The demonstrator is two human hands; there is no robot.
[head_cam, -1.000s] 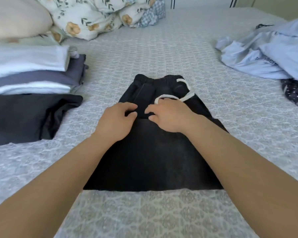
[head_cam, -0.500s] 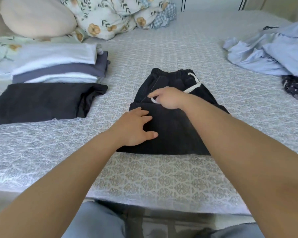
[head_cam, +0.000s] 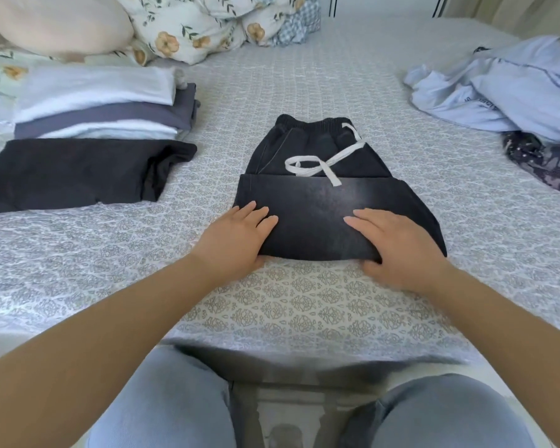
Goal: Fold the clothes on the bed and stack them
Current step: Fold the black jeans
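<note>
Patterned grey bedspread (head_cam: pixel 304 305) all around, with the black drawstring shorts (head_cam: pixel 317 195) sitting mid-bed right in front of me. Half a second ago my right hand (head_cam: pixel 398 250) was up by the white drawstring (head_cam: pixel 320 161) and my left (head_cam: pixel 236 240) was flat mid-fabric; now both have dropped to the near folded edge, fingers on top, thumbs tucked under, grip pinching that edge on each side. So the first fold looks done and I'm probably set for the next fold or a lift over to the stack of folded clothes (head_cam: pixel 94 101) far left. Waistband points away from me, hem fold near; long axis now runs about near-to-far, barely. Unfolded pale blue pile (head_cam: pixel 505 88) waits far right.
</note>
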